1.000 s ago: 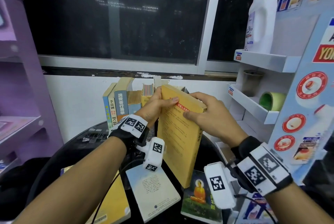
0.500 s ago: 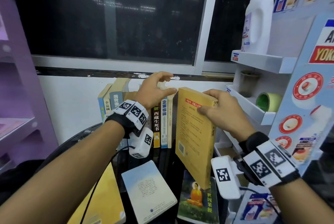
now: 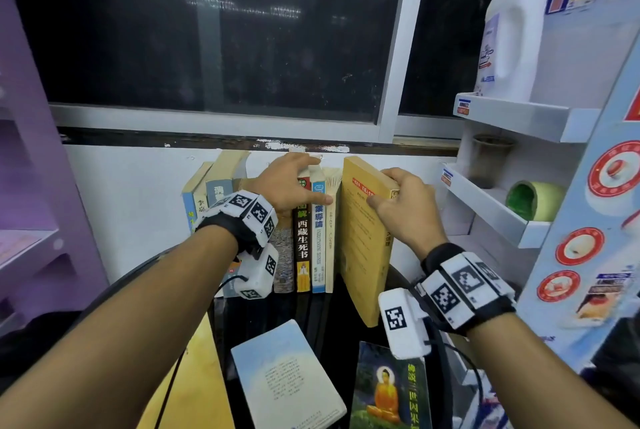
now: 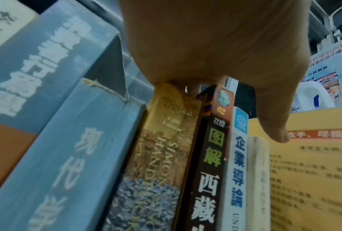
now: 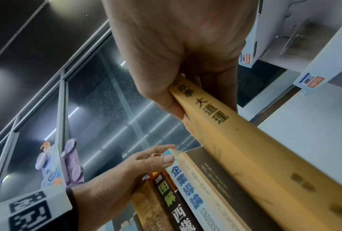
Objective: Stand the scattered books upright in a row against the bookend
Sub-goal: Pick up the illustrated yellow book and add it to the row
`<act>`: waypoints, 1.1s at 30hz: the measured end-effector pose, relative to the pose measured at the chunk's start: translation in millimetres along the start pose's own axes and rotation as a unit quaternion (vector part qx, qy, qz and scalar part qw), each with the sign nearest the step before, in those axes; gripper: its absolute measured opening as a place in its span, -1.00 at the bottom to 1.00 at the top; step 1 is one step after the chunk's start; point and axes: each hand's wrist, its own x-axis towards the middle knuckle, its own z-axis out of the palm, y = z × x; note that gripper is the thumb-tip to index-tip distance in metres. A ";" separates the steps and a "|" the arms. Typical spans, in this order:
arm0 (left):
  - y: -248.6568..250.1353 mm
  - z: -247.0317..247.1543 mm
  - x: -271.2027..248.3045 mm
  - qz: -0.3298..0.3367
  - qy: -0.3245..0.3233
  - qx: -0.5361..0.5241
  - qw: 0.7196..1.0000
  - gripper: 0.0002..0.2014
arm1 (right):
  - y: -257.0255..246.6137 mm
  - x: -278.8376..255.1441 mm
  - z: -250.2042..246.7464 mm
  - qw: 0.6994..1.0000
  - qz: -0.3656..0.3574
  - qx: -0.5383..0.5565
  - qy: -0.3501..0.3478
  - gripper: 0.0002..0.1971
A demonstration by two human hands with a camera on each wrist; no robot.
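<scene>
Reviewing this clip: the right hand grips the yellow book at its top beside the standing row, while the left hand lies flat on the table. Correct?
Not quite. The left hand rests on top of the standing row, as the head view shows. The right hand does grip the yellow book at its top.

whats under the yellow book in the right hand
The yellow book is tilted; its lower corner meets the black table. The right hand grips its top. Its far bottom edge is hidden.
</scene>
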 end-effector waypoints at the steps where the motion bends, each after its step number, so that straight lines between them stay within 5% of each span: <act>1: -1.3 0.7 2.1 0.003 -0.005 0.014 1.000 -0.12 | 0.9 2.7 4.6 1.000 -0.002 0.005 0.000 -0.69; 18: -13.1 6.2 7.9 0.024 0.015 0.057 0.998 -0.15 | 10.7 41.5 61.5 0.999 -0.021 0.048 0.003 -0.76; 25: -17.3 7.5 8.6 0.030 0.023 0.045 0.998 -0.20 | 14.1 48.5 68.8 0.998 -0.028 0.055 -0.003 -0.61; 33: -19.3 7.1 6.8 0.038 0.022 0.038 0.998 -0.25 | 30.0 37.2 60.5 0.994 -0.039 0.063 -0.075 -0.59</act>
